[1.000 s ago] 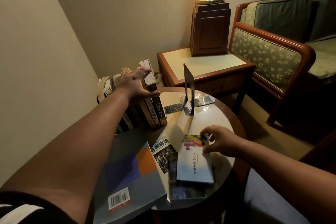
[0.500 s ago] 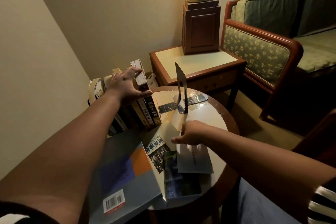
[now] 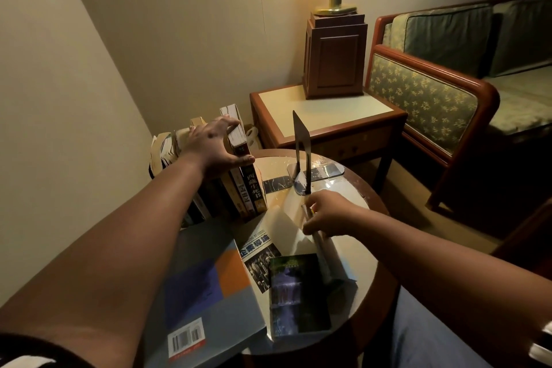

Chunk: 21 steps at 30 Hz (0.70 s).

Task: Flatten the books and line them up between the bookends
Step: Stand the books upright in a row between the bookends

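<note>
A row of upright books (image 3: 239, 188) leans at the back left of the round table (image 3: 367, 293). My left hand (image 3: 215, 143) grips the tops of the row, thumb on the outermost dark spine. A black metal bookend (image 3: 301, 152) stands at the table's far side. My right hand (image 3: 325, 212) holds a thin pale-blue book (image 3: 325, 257) tilted up on its edge, just in front of the bookend. Flat on the table lie a small dark green book (image 3: 295, 293), a white book with printed title (image 3: 260, 248) under it, and a large grey, blue and orange book (image 3: 206, 293).
A wooden side table (image 3: 322, 116) with a lamp base (image 3: 334, 54) stands behind the round table. A green upholstered sofa (image 3: 433, 92) with a wooden frame is at the right. Walls close in on the left and behind.
My right hand has lifted the thin pale-blue book from lying flat up onto its edge and drawn it toward the bookend. My left hand stays on the upright row.
</note>
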Available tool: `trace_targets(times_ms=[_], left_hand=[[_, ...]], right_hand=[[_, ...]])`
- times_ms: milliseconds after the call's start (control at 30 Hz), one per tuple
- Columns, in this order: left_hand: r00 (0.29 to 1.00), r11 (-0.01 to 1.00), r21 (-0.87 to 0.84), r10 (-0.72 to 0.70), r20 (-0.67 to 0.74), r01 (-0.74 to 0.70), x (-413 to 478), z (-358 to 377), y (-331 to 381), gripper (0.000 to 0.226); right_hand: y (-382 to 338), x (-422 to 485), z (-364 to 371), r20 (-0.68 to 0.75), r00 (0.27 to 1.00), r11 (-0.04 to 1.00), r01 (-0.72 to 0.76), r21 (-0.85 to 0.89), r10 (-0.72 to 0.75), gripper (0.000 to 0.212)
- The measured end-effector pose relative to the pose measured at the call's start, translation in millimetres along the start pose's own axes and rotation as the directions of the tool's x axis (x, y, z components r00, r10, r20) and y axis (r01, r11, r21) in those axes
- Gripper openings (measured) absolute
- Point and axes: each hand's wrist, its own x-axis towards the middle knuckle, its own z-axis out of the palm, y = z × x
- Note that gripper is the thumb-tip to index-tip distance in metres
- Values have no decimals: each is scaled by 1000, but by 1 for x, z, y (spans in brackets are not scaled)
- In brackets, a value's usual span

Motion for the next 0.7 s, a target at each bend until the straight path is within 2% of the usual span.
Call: trace_targets(times_ms=[100, 200, 333, 500, 567, 633, 700], left_hand=[[1000, 1000, 9, 7, -2, -7, 0, 0, 0, 91], [1000, 1000, 12, 11, 11, -11, 1, 0, 0, 96], [1000, 1000, 19, -8, 30, 8, 1, -1, -1, 114], [1000, 1000, 25, -1, 21, 1, 4, 1, -4, 118], [1000, 1000, 30, 3, 16, -4, 4, 1, -3, 119], [1000, 999, 32, 5, 16, -6, 4, 1, -3, 118], [1000, 999, 36, 3, 18, -4, 4, 1, -4, 119]], right_hand=[[5, -2, -14, -73, 997, 993, -25, 118, 33, 41], [12, -3, -22, -264, 965, 994, 39, 107, -9, 25], [17, -3, -29, -384, 919, 975, 161, 152, -92, 22], [23, 2, -28, -533, 841, 908, 288, 304, -88, 15], [28, 0, -28, -551, 829, 887, 326, 327, -101, 15], [32, -3, -29, -519, 846, 881, 332, 338, -120, 19], [37, -7, -32, -441, 884, 933, 278, 229, -155, 25]])
